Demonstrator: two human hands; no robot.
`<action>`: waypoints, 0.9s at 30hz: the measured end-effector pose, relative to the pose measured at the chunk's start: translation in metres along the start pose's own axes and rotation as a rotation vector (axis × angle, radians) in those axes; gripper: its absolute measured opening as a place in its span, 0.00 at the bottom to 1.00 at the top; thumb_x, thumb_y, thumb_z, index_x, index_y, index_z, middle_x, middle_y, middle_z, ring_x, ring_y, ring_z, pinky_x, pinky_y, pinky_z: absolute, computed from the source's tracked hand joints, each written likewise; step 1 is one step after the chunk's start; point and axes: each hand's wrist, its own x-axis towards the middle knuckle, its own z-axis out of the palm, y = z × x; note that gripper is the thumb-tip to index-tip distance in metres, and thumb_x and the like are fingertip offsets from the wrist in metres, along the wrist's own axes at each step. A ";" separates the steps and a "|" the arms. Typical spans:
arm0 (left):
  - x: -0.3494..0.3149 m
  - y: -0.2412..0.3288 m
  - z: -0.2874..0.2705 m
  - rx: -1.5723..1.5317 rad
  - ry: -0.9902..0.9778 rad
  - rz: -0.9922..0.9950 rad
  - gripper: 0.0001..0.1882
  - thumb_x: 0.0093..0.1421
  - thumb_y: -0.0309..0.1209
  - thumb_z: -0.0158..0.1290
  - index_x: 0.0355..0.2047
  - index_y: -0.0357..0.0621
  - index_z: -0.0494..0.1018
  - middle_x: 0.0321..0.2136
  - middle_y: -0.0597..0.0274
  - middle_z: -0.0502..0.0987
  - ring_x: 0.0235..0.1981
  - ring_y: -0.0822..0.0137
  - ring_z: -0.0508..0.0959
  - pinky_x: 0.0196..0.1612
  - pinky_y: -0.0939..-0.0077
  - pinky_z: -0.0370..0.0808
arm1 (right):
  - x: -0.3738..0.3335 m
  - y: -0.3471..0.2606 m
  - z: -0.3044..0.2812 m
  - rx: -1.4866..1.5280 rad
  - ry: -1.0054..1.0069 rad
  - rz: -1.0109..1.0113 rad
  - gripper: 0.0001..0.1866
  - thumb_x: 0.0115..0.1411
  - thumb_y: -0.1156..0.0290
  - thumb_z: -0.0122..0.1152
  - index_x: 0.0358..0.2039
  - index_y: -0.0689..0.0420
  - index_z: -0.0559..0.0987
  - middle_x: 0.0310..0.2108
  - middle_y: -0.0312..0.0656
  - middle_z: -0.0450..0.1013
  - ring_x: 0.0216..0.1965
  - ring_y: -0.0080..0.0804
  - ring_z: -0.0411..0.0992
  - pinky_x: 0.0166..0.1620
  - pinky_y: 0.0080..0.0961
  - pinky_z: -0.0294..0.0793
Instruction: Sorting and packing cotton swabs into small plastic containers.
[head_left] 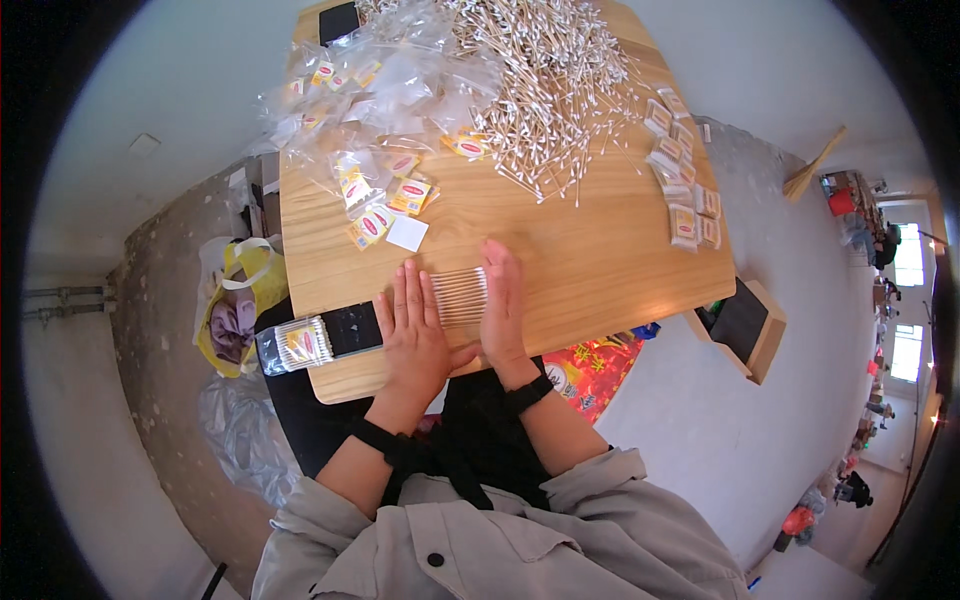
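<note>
A row of cotton swabs [461, 297] lies side by side on the wooden table [590, 230], between my two hands. My left hand [415, 335] rests flat at the row's left ends, fingers stretched out. At the right ends, my right hand [503, 300] stands on its edge, fingers extended and close together, touching the swab tips. Left of my left hand is a black pad [354, 328]. Beside the pad, at the table's edge, lies a clear bag packed with swabs and a yellow-and-white label card [303, 344].
A large heap of loose swabs [545, 80] covers the far table. Clear plastic bags [400, 75] and label cards [410, 195] lie at left. Filled packs [682, 222] are grouped at right. An open cardboard box [750, 330] stands beyond the right edge; a yellow bag [250, 285] sits left.
</note>
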 end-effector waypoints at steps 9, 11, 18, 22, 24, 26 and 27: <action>-0.004 -0.002 -0.001 -0.053 0.058 -0.048 0.63 0.45 0.59 0.61 0.65 0.25 0.43 0.68 0.37 0.42 0.70 0.45 0.43 0.68 0.47 0.44 | 0.001 0.010 0.002 0.195 0.052 0.074 0.20 0.68 0.67 0.41 0.56 0.66 0.66 0.55 0.50 0.64 0.58 0.41 0.60 0.63 0.32 0.56; -0.003 -0.001 0.004 -0.038 0.094 -0.064 0.60 0.47 0.56 0.61 0.65 0.25 0.43 0.67 0.36 0.44 0.70 0.44 0.44 0.67 0.47 0.44 | -0.001 0.011 0.006 0.219 0.085 0.043 0.21 0.68 0.66 0.42 0.55 0.66 0.67 0.55 0.51 0.64 0.58 0.42 0.61 0.62 0.32 0.56; -0.004 -0.003 0.004 -0.073 0.126 -0.066 0.56 0.51 0.53 0.59 0.65 0.27 0.44 0.67 0.36 0.45 0.69 0.44 0.46 0.67 0.48 0.46 | 0.004 0.008 0.000 0.461 0.078 0.111 0.26 0.71 0.58 0.38 0.60 0.67 0.61 0.59 0.51 0.59 0.62 0.39 0.57 0.66 0.34 0.54; -0.004 -0.009 0.009 -0.056 0.164 -0.055 0.54 0.52 0.53 0.58 0.65 0.28 0.44 0.67 0.37 0.46 0.69 0.45 0.46 0.67 0.48 0.46 | 0.005 0.011 -0.004 0.450 0.044 0.151 0.28 0.71 0.57 0.36 0.61 0.67 0.58 0.60 0.51 0.57 0.64 0.39 0.56 0.67 0.35 0.53; -0.003 -0.009 0.008 -0.042 0.157 -0.054 0.54 0.53 0.53 0.57 0.65 0.28 0.45 0.67 0.37 0.45 0.69 0.46 0.46 0.67 0.48 0.46 | 0.003 0.011 -0.002 0.442 0.042 0.131 0.28 0.71 0.58 0.37 0.61 0.67 0.58 0.60 0.51 0.58 0.64 0.39 0.56 0.67 0.34 0.54; -0.001 -0.003 0.006 -0.039 0.120 -0.057 0.53 0.54 0.53 0.56 0.65 0.28 0.45 0.67 0.38 0.45 0.69 0.46 0.46 0.67 0.48 0.46 | 0.001 0.011 0.002 0.434 0.020 0.144 0.28 0.71 0.58 0.37 0.61 0.67 0.59 0.61 0.52 0.58 0.63 0.39 0.56 0.66 0.33 0.55; -0.002 -0.003 0.005 -0.040 0.118 -0.057 0.52 0.54 0.53 0.56 0.65 0.27 0.45 0.67 0.38 0.45 0.69 0.46 0.46 0.67 0.48 0.46 | 0.000 0.010 0.004 0.432 0.007 0.154 0.28 0.71 0.58 0.37 0.61 0.68 0.59 0.61 0.52 0.58 0.63 0.40 0.56 0.66 0.33 0.55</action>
